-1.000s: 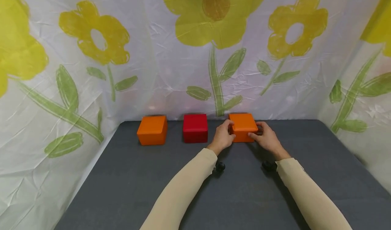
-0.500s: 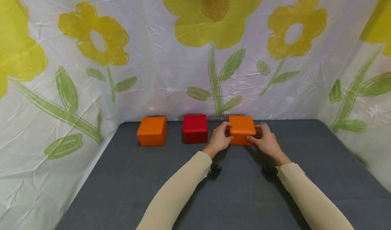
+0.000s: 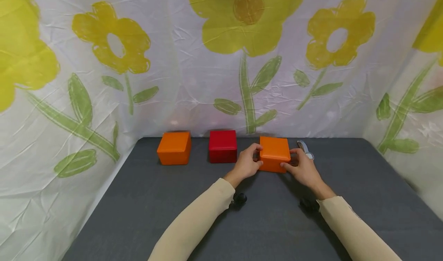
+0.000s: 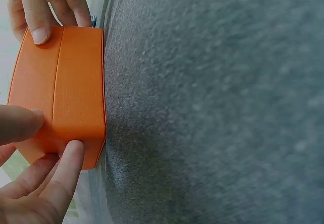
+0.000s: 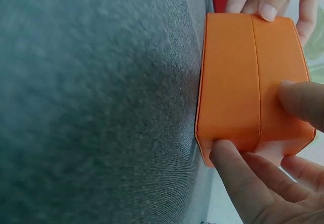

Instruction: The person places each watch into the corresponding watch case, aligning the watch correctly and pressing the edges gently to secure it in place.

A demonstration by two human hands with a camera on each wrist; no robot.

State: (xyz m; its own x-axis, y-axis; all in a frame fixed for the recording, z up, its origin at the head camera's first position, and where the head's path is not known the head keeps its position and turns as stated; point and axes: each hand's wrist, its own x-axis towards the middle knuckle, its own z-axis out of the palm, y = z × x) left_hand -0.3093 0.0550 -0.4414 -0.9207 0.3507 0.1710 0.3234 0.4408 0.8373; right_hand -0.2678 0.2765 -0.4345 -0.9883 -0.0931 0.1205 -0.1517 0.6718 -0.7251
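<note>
My two hands hold an orange box [image 3: 274,154] with a seam round its lid, one at each side. On its left side the fingers of my left hand [image 3: 245,164] press, with the thumb at the near face, as the left wrist view shows. My right hand [image 3: 305,171] grips the opposite side, its thumb on the front face [image 5: 243,82]. The box is upright and closed, its underside right at the dark table. Just behind my right hand lies a wristwatch [image 3: 305,149] with a light strap, partly hidden by the fingers.
To the left, a red box [image 3: 222,147] and another orange box [image 3: 174,148] stand in a row near the back edge of the dark grey table [image 3: 138,214]. A white curtain [image 3: 194,80] with yellow flowers hangs behind and at both sides.
Both hands have drawn the orange box toward me, away from the back edge. The wristwatch behind it has come into view. The other two boxes stay put.
</note>
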